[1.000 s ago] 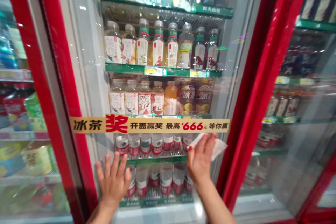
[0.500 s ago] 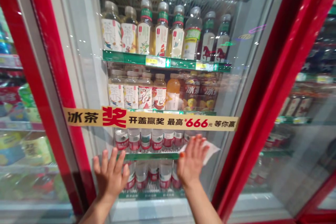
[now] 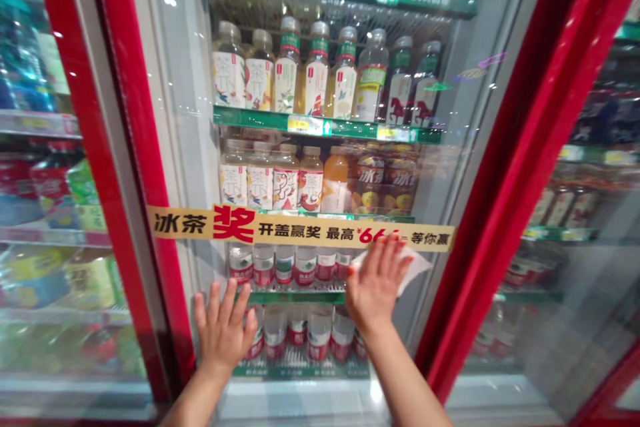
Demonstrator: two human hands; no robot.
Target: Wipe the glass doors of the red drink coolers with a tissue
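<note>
Right hand (image 3: 374,290) flat, uncurled over white tissue (image 3: 416,268), pinning it, I judge, against the glass door (image 3: 453,163); left hand (image 3: 225,330) splayed, grasping nothing, apparently bracing.

Glass (image 3: 450,147) bars the far bottles (image 3: 316,73); red frames (image 3: 145,153) flank left and right; free room separates left hand (image 3: 224,327) and right hand (image 3: 374,280).

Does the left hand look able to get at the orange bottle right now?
Probably not: the glass door appears closed between the left hand and the orange bottle.
</note>
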